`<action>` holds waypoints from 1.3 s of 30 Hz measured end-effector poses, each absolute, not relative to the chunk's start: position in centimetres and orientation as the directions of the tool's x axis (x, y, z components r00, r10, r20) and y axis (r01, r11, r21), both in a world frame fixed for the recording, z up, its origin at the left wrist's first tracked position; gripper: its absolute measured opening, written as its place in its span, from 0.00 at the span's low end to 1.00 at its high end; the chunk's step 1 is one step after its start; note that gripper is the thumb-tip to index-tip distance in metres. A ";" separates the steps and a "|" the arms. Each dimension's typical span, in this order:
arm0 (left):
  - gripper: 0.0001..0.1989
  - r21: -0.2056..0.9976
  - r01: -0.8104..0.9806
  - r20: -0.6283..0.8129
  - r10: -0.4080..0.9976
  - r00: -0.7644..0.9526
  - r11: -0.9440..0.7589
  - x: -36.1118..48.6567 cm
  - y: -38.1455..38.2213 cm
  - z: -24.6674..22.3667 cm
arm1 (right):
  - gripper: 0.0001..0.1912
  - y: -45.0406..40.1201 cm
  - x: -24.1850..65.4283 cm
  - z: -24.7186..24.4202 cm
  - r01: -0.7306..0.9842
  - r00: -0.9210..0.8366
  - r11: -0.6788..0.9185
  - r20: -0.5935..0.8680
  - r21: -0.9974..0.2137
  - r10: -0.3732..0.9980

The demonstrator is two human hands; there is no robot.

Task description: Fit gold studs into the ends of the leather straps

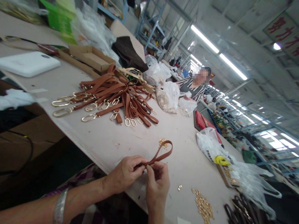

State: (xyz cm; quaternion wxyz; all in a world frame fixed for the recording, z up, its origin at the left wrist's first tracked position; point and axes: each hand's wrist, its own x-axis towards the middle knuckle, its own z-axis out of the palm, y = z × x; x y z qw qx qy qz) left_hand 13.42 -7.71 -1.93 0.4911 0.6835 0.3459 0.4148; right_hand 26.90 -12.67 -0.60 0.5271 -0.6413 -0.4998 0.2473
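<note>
My left hand [126, 172] and my right hand [158, 179] meet near the table's front edge, both closed in a pinch on one brown leather strap [167, 153]. The strap is bent into a loop that stands out beyond my fingertips. Its ends are hidden in my grip. Just behind the loop is a small pile of gold-coloured metal pieces [163, 142]. Farther back lies a heap of similar brown straps [102, 90], many with gold-coloured clasps [88, 118] at their ends. To the right of my right hand are a few loose gold pieces [179, 187].
A larger spread of gold pieces [203, 203] and dark straps [247, 211] lie at the right, beside a plastic bag [247, 177]. Cardboard trays [91, 59] and a white device [29, 63] are at the back left. Another person [195, 85] is beyond the table.
</note>
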 end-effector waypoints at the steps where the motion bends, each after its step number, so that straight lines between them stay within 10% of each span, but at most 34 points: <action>1: 0.12 0.962 0.057 0.218 0.874 0.434 -0.268 13.3 -7.7 -1.7 | 0.10 -12.6 27.0 -0.7 0.337 0.386 0.066 0.202 -0.939 0.900; 9: 0.16 0.999 -0.027 -0.013 0.795 0.607 0.036 13.6 -6.7 -1.9 | 0.05 -12.2 27.6 -1.1 0.480 0.242 0.195 0.343 -0.855 0.908; 14: 0.11 0.994 0.002 0.095 0.843 0.530 -0.114 13.5 -7.2 -2.1 | 0.10 -13.1 27.4 -1.2 0.693 0.160 0.278 0.517 -0.665 0.841; 23: 0.11 0.998 -0.033 0.057 0.846 0.531 -0.046 13.5 -7.5 -1.4 | 0.08 -13.4 28.1 -1.0 0.553 0.243 0.087 0.259 -0.829 0.935; 39: 0.14 0.992 0.005 0.109 0.881 0.460 -0.126 13.4 -7.6 -1.2 | 0.07 -13.2 26.9 -2.4 0.588 0.290 0.158 0.389 -0.793 0.874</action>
